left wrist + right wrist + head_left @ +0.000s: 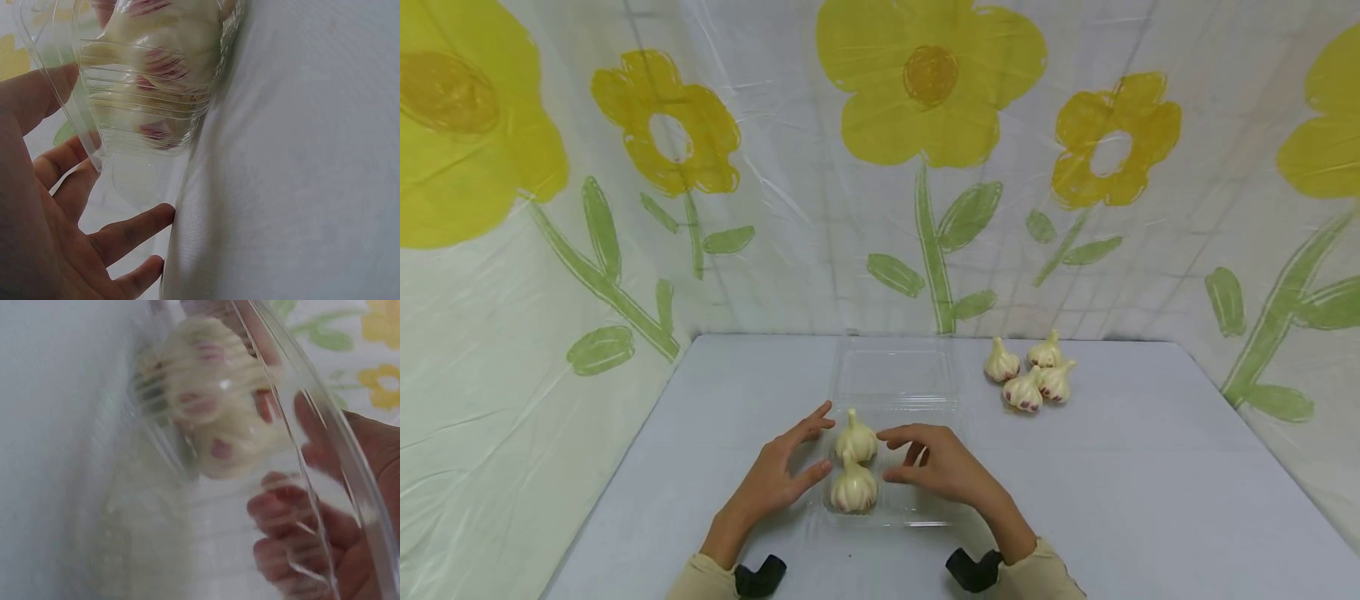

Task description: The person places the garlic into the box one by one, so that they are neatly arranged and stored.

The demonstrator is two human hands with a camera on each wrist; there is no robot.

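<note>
A clear plastic clamshell box (925, 507) lies on the table with its lid (895, 375) folded back. Two garlic bulbs, the rear one (856, 440) and the front one (853, 490), stand one behind the other along its left side, stems up. My left hand (771, 475) is at the box's left wall with fingers spread; in the left wrist view its thumb and fingertips are right by the ribbed plastic wall (147, 103). Over the box's right half, my right hand (943, 467) holds nothing. Its thumb and index finger stand apart, close to the bulbs, the other fingers bent.
Several more garlic bulbs (1022, 390) sit clustered at the back right of the white table (1135, 483), right of the lid. A plastic curtain with painted yellow flowers (931, 79) hangs behind. Black wrist mounts (973, 571) sit by both sleeves.
</note>
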